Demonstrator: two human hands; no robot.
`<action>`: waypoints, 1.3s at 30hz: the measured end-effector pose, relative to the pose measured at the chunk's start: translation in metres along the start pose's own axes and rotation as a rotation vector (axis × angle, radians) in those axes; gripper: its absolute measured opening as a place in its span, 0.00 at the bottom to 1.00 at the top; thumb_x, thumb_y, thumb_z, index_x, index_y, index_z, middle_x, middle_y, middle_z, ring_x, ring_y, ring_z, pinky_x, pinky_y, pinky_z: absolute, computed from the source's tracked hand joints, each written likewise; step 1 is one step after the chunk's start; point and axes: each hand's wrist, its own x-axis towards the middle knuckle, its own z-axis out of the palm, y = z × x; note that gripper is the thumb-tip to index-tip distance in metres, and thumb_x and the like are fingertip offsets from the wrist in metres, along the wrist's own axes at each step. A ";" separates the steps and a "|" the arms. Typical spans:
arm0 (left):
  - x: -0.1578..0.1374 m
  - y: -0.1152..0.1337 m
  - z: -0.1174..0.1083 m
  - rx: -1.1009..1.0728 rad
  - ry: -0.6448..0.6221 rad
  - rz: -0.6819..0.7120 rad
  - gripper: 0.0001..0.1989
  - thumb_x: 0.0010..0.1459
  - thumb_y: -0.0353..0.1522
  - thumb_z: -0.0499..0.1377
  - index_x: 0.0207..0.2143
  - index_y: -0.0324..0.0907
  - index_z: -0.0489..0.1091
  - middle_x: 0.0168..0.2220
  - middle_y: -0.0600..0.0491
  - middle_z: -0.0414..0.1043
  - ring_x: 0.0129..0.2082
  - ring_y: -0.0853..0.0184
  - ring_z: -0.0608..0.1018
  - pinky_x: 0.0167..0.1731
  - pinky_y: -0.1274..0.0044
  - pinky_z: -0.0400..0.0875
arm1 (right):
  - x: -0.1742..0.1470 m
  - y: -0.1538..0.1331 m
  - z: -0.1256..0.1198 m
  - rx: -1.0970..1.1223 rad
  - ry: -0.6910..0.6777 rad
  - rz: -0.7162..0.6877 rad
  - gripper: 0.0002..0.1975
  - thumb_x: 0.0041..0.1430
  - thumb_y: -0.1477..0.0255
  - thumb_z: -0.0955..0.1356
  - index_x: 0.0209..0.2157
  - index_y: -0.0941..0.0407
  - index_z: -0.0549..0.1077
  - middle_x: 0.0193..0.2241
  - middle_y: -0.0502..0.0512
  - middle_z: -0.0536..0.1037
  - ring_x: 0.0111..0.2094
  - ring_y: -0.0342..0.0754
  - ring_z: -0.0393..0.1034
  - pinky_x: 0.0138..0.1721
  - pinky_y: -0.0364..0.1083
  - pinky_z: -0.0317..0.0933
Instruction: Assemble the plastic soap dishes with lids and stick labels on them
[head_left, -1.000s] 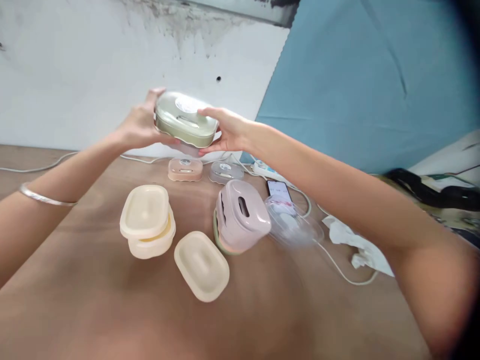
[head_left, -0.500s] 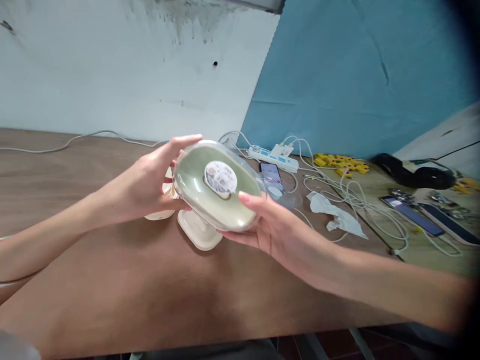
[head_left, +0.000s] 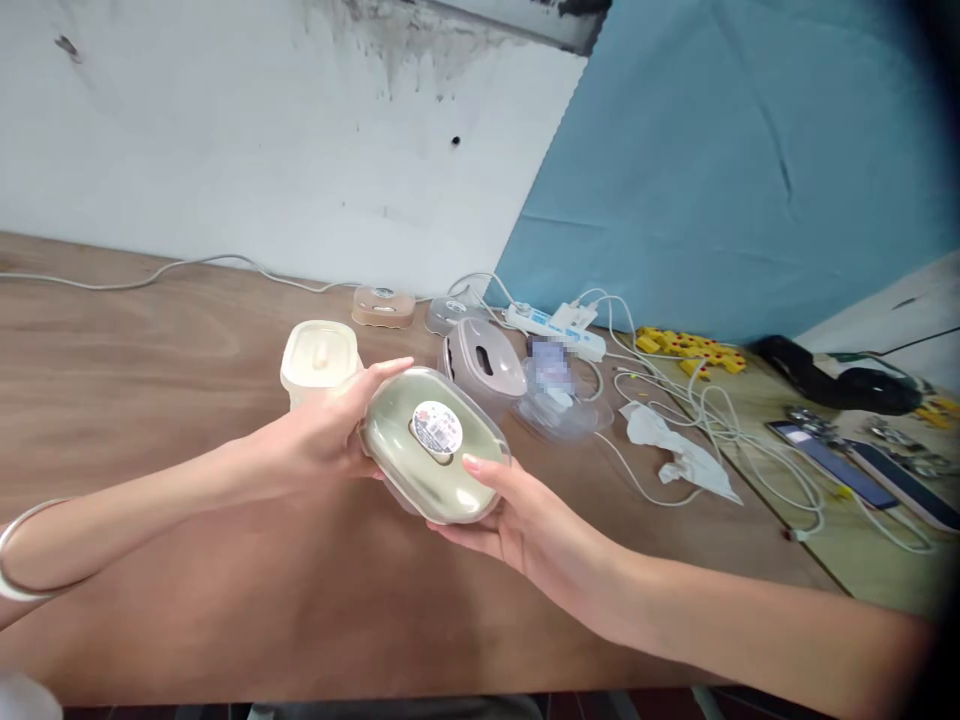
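Observation:
A pale green rounded box (head_left: 409,405) with a clear cover is held above the table, tilted. A round printed sticker (head_left: 437,428) partly covers the slot in its top. My left hand (head_left: 330,425) grips the box's left end, the fingers partly hidden behind it. At the right end, my right hand (head_left: 517,505) is closed on the box, thumb on top and fingers beneath. Just behind my left hand stands a cream lidded container (head_left: 321,350). Behind the green box is a mauve-grey box (head_left: 501,362) with a dark slot.
Near the wall sit a brown low box (head_left: 383,308) and a greyish clear one (head_left: 450,315). To the right are a power strip (head_left: 555,328), clear plastic packaging (head_left: 577,415), a crumpled tissue (head_left: 679,450), tangled white cables (head_left: 724,400) and phones (head_left: 832,465).
Both hands have brought the green box lower and nearer in view. The cream container, mauve-grey box and low boxes behind now show more fully. The view has shifted slightly.

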 end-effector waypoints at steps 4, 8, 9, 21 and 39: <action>0.009 -0.020 0.006 0.029 -0.152 0.024 0.46 0.51 0.31 0.62 0.68 0.50 0.41 0.62 0.43 0.59 0.57 0.50 0.69 0.56 0.58 0.66 | 0.019 0.000 -0.007 -0.024 0.042 0.033 0.27 0.61 0.61 0.69 0.57 0.57 0.62 0.57 0.60 0.70 0.52 0.52 0.72 0.56 0.52 0.68; 0.020 -0.031 0.010 -0.010 -0.174 -0.052 0.48 0.48 0.28 0.60 0.68 0.44 0.39 0.64 0.39 0.52 0.61 0.49 0.64 0.58 0.59 0.63 | 0.036 -0.001 -0.014 -0.066 0.056 0.059 0.25 0.61 0.61 0.68 0.55 0.60 0.65 0.53 0.61 0.74 0.48 0.51 0.74 0.55 0.51 0.68; 0.021 -0.033 0.011 -0.013 -0.186 -0.073 0.48 0.47 0.28 0.60 0.68 0.42 0.39 0.64 0.38 0.51 0.61 0.49 0.63 0.57 0.59 0.64 | 0.039 0.000 -0.015 -0.085 0.049 0.070 0.24 0.62 0.61 0.68 0.54 0.61 0.66 0.51 0.61 0.75 0.48 0.51 0.74 0.55 0.51 0.68; 0.017 -0.039 0.016 0.058 -0.257 -0.171 0.49 0.47 0.29 0.57 0.68 0.38 0.34 0.67 0.38 0.46 0.66 0.49 0.56 0.62 0.60 0.55 | 0.050 0.002 -0.024 -0.243 0.054 0.136 0.26 0.61 0.56 0.67 0.51 0.62 0.68 0.50 0.63 0.76 0.51 0.51 0.72 0.57 0.50 0.66; -0.027 0.002 0.037 -0.634 -0.125 -0.988 0.44 0.43 0.54 0.64 0.59 0.46 0.56 0.57 0.43 0.69 0.57 0.50 0.71 0.42 0.69 0.75 | 0.006 0.011 -0.022 -0.144 0.125 0.230 0.18 0.55 0.63 0.72 0.44 0.59 0.72 0.49 0.58 0.77 0.51 0.51 0.71 0.55 0.48 0.64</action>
